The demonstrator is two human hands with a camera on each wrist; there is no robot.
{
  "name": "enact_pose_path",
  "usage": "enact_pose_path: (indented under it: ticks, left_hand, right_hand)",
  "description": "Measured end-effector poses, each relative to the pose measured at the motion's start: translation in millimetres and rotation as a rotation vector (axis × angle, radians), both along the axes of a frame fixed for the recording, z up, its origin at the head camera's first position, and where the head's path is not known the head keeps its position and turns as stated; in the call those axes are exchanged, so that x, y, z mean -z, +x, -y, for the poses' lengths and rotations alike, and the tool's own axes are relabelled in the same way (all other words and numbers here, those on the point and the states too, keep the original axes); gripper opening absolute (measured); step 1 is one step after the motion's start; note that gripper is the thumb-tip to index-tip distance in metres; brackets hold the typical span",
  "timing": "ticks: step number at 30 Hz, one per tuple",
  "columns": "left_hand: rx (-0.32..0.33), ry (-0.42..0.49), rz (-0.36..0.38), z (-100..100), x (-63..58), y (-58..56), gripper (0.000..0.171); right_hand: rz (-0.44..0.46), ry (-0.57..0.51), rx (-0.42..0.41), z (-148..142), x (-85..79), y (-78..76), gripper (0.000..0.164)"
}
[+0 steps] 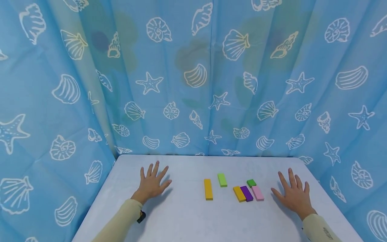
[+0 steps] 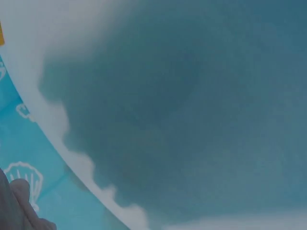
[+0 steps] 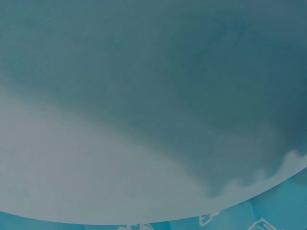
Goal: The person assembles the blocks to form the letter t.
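My left hand (image 1: 152,183) is spread palm down over the left part of the white table, fingers straight and holding nothing. On the right, my right hand (image 1: 294,196) is spread the same way, with a pink block (image 1: 258,193) nearest to it. A purple block (image 1: 247,193) and a short orange-yellow block (image 1: 239,194) lie side by side left of the pink one. Behind them sits a small green block (image 1: 251,183). A long orange-yellow block (image 1: 208,189) and a light green block (image 1: 222,180) lie nearer mid-table. Fingers (image 2: 21,203) show at the left wrist view's lower corner.
The white table (image 1: 181,218) ends at a blue curtain (image 1: 193,101) with white shell and starfish prints, which hangs behind and along both sides. A dark object (image 1: 141,216) sits at the left wrist. Hand shadows darken both wrist views.
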State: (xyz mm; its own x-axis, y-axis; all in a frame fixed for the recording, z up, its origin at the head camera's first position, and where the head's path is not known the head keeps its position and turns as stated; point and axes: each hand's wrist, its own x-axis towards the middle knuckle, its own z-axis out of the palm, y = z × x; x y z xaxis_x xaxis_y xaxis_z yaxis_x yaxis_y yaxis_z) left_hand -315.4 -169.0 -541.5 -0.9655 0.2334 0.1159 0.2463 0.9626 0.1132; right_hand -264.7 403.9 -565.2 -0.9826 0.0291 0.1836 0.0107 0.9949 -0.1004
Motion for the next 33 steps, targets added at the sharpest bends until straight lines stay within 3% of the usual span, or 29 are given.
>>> enact_pose_path:
  ticks: [11,17,24,33]
  left_hand:
    - [0.125,0.102,0.043,-45,3.2,0.3,0.065]
    - [0.152,0.109,0.075,-73,3.7,4.8,0.067]
    - [0.175,0.136,0.109,-93,7.0,7.4,0.066]
    - [0.228,0.139,0.182,-123,2.6,9.8,0.066]
  right_hand:
    - [-0.009,-0.018,-0.036,16,-0.6,-0.6,0.086]
    - [-0.020,-0.007,-0.041,20,0.0,0.0,0.087]
    - [-0.010,-0.020,-0.051,26,-0.5,-0.8,0.086]
    - [-0.011,-0.010,-0.061,35,0.5,-3.8,0.086]
